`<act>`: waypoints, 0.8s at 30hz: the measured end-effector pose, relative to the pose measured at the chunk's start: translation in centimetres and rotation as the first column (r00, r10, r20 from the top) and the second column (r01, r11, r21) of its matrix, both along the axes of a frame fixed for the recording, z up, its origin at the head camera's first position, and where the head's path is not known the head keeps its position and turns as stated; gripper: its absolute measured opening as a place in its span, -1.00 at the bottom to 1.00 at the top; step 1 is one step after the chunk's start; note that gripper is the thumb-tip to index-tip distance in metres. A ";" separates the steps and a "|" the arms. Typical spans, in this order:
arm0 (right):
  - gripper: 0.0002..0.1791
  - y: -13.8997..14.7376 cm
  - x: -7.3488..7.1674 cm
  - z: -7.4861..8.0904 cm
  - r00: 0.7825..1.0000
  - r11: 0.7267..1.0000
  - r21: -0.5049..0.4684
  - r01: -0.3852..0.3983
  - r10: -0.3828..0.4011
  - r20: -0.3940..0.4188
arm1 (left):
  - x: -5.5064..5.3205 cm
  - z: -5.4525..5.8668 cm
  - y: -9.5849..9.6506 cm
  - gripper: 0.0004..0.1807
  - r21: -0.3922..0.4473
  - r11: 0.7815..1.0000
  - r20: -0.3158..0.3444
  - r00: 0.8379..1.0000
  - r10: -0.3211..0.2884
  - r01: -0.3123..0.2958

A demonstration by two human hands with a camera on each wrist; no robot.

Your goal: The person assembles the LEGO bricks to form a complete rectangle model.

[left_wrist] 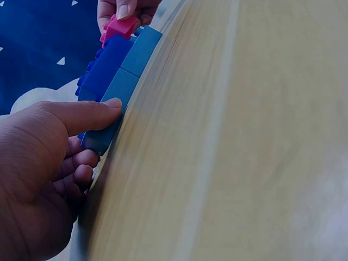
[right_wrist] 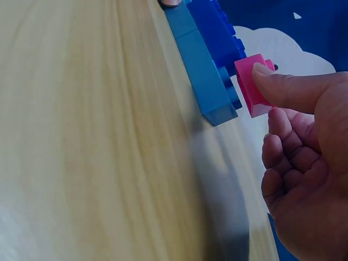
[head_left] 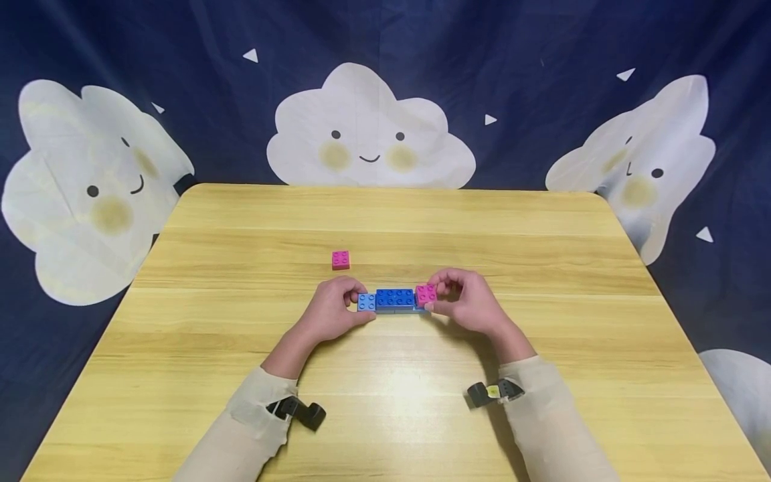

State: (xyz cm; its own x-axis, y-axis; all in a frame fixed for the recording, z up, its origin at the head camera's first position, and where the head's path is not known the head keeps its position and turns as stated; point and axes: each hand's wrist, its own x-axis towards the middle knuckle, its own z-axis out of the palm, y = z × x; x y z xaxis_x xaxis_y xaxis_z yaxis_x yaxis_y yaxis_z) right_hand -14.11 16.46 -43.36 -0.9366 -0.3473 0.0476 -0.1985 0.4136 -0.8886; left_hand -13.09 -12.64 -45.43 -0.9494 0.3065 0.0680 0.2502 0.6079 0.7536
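Near the middle of the head frame, two light-blue rectangular bricks of smooth plastic [head_left: 367, 302] lie end to end in a straight bar, the seam between them a thin line in both wrist views. On top, bridging that seam, sits a dark-blue oblong plastic brick with round studs [head_left: 395, 298], its sides flat and its edges crisp.

The left hand [head_left: 331, 309] grips the bar's left end, thumb flat along the near wall and fingers curled at the far side; light-blue studs show between them. The right hand [head_left: 472, 304] pinches a small, square, bright-pink studded plastic brick [head_left: 425, 294] over the bar's right end. In the right wrist view a narrow gap separates this pink brick from the light-blue studs, and it is slightly tilted.

A second square pink plastic brick with four round studs [head_left: 340, 260] rests above and left of the bar in the head frame, on a pale yellow wood-grain table [head_left: 385, 408] with rounded far corners and a soft sheen in its lower centre. Across the top of the frame hangs a softly creased navy fabric backdrop [head_left: 512, 40] printed with lobed white clouds [head_left: 370, 114] and small white triangles.
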 end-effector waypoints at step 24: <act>-0.67 -1.5 1.2 2.2 0.999 0.999 -0.009 -0.033 0.033 0.008 | 0.0 -0.1 0.0 -0.59 0.004 1.000 -0.005 1.000 -0.001 0.001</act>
